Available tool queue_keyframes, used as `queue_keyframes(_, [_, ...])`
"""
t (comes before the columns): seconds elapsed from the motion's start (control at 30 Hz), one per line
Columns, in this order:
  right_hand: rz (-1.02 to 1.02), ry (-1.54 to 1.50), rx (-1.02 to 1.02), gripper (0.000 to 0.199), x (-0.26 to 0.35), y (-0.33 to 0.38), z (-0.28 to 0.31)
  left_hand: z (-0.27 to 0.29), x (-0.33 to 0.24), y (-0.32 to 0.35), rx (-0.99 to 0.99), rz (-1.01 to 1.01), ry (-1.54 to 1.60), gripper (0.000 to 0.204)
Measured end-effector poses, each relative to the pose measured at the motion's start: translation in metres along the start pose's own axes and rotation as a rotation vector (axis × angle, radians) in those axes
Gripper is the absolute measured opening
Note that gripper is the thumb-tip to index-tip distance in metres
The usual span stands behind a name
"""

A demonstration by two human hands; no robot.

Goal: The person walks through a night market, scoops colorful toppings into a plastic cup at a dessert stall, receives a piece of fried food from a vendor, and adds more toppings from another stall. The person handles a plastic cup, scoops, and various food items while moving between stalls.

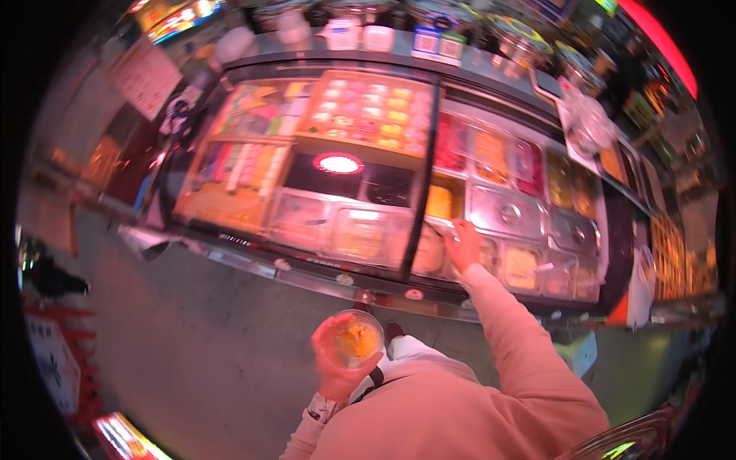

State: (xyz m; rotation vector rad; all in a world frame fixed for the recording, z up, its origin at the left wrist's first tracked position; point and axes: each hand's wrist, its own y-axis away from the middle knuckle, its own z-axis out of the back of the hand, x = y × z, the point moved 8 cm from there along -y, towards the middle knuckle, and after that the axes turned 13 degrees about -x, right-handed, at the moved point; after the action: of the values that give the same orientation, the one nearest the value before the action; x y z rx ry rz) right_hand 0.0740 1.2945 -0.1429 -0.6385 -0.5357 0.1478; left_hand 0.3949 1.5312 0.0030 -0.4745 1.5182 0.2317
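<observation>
My left hand point(331, 360) grips a clear cup point(351, 363) in front of my body, orange-yellow pieces inside — partly filled, I judge, with room left toward the rim. Beyond it, my right hand point(462, 247) reaches over the table point(383, 285), fingers bent among the food trays; whether they grasp a utensil, I cannot tell. Just past them sits uncovered yellow food point(439, 201), beside a metal lid point(494, 208) in place. Farther left, a wooden tray point(360, 147) displays pink, white and yellow pieces — apparently untouched.
</observation>
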Motion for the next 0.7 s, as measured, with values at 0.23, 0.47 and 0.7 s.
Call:
queue_keyframes(0.23, [0.038,-0.008,-0.190,0.044,0.128,0.002,0.096,0.113,-0.018,0.007,-0.264,-0.050,-0.092,0.103])
queue_keyframes(0.47, [0.497,-0.495,0.178,0.024,0.367,0.056,0.029,0.264,-0.032,-0.025,-0.421,-0.215,-0.050,0.108])
queue_keyframes(0.7, [0.398,-0.837,0.300,0.007,0.624,0.114,-0.066,0.461,-0.045,-0.042,-0.520,-0.200,-0.414,0.103])
